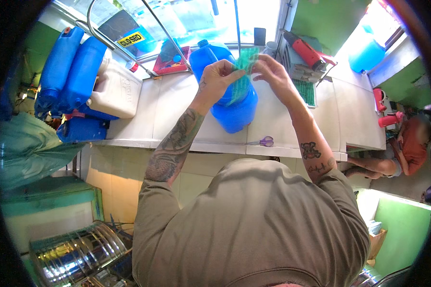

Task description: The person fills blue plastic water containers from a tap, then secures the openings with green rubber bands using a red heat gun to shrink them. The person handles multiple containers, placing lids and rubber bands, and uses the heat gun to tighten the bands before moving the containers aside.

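A translucent green plastic strip is stretched between my hands, above a blue plastic jug on the tiled counter. My left hand pinches the strip's left side between thumb and fingers. At its upper right, my right hand has its fingers curled by the edge; whether they grip it cannot be told. Behind the strip stands another blue container, partly hidden. Purple-handled scissors lie near the counter's front edge. A stack of green sheets lies in a tray to the right of my right wrist.
Blue jugs and a white jug are piled at the left. A red basket stands by the window, and a red heat gun rests on stacked items at the right. A person in an orange shirt sits far right.
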`<state>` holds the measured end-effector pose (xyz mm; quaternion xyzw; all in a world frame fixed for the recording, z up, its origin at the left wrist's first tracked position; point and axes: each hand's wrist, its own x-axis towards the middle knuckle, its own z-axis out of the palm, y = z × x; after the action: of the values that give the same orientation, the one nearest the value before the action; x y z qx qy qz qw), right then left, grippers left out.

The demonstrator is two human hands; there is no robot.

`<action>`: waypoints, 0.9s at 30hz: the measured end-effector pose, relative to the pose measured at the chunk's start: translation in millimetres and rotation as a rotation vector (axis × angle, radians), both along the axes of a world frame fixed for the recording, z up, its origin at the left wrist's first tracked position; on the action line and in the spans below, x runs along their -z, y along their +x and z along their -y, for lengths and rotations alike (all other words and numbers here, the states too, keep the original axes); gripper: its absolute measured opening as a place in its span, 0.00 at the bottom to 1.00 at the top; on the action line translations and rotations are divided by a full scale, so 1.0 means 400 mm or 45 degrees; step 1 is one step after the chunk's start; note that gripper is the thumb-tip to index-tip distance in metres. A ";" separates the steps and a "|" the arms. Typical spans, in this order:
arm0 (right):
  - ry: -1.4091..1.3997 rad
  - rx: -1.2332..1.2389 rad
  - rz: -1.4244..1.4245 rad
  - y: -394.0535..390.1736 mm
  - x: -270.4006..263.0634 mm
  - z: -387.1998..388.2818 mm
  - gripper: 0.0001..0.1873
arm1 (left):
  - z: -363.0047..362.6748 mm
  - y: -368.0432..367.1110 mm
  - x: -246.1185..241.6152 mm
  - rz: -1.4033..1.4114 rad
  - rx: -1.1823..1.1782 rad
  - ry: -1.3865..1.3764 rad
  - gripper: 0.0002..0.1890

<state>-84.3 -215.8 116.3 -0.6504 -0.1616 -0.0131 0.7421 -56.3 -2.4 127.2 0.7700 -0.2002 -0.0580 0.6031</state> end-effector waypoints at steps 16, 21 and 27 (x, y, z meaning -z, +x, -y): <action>-1.342 -0.018 0.447 0.007 -0.085 0.081 0.11 | -0.208 0.119 -0.087 0.780 0.487 0.903 0.29; -1.420 0.055 0.477 0.037 -0.061 0.063 0.09 | -0.208 0.156 -0.064 0.776 0.466 1.026 0.17; -1.442 0.035 0.455 0.044 -0.055 0.067 0.10 | -0.225 0.185 -0.045 0.749 0.485 0.947 0.10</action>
<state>-66.9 -242.7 138.2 -0.9349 -0.2574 -0.0436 0.2406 17.5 87.8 145.4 0.8661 -0.4641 -0.0149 0.1851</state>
